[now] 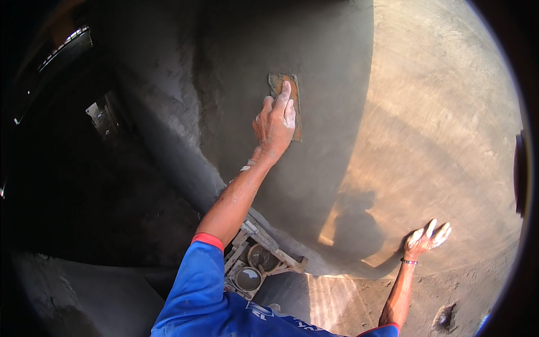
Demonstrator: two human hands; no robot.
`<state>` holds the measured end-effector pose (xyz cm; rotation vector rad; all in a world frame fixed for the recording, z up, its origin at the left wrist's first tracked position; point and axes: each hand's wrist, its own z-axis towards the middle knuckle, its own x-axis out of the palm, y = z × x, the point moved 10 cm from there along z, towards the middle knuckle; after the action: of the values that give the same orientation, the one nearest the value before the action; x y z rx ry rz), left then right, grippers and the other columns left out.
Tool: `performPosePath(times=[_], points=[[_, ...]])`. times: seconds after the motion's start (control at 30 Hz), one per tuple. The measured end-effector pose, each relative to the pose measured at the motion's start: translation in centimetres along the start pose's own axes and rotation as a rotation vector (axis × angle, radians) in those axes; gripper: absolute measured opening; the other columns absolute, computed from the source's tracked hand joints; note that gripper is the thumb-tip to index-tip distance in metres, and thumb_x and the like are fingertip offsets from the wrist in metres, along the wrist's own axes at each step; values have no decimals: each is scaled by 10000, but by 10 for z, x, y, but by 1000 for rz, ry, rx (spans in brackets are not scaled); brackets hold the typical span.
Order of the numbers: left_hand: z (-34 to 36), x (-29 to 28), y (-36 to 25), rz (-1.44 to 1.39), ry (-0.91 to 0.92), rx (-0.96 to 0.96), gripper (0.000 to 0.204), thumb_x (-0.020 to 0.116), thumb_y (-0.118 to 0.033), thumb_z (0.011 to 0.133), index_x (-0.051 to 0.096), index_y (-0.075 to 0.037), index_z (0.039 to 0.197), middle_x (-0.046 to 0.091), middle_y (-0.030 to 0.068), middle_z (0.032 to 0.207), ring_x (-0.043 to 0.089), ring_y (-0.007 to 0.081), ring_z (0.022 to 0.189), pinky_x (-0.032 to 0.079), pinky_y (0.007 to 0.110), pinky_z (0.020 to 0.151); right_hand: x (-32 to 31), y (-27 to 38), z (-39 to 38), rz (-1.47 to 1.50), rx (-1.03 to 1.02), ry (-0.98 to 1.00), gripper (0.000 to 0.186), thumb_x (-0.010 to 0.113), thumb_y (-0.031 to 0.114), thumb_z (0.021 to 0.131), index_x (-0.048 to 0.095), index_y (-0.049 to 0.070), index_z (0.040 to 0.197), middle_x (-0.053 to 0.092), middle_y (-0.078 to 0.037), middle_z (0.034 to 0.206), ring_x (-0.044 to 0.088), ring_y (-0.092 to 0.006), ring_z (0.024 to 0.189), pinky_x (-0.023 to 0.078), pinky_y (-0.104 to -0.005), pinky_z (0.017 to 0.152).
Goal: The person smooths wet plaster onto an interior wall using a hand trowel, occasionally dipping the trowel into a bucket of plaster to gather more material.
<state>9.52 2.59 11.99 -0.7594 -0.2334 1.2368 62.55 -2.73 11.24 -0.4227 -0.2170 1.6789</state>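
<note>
My left hand [275,124] is stretched up against the shaded grey wall, closed around a plastering float [297,104]. The float is a narrow, upright rectangle, orange-brown, with grey plaster crusted along its edges. My fingers and palm hide its handle. The float's face appears to lie against the plaster, which looks smooth around it. White plaster smears mark my fingers and wrist. Lower down at the right, my right hand [424,240] rests on the sunlit wall [443,123] with its fingers spread and whitened. It holds nothing, and a beaded bracelet [409,261] circles that wrist.
Below my left arm stands a wooden frame [264,238] with two round containers, one of them a bucket [247,278] holding greyish liquid. A rough wall edge [185,118] runs down at the left, beside a dark interior. A hole [445,319] shows at the lower right.
</note>
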Motion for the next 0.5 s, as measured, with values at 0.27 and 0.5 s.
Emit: performPosePath(times=[0.27, 0.5], points=[[48, -27, -40, 3, -147, 79, 439, 634, -162, 910, 588, -224, 1343, 533, 84, 744, 576, 256, 681, 493, 403, 637, 0, -1, -1, 6, -3, -15, 449, 385, 378, 1013, 509, 159, 1385, 288, -241, 1535, 286, -477, 1387, 263, -610, 1093], [-23, 18, -2, -40, 31, 63, 494, 681, -114, 872, 593, -246, 1341, 501, 67, 748, 558, 247, 618, 504, 392, 602, -3, -3, 4, 22, -21, -24, 441, 404, 349, 1007, 520, 147, 1382, 303, -224, 1535, 287, -459, 1396, 252, -586, 1110]])
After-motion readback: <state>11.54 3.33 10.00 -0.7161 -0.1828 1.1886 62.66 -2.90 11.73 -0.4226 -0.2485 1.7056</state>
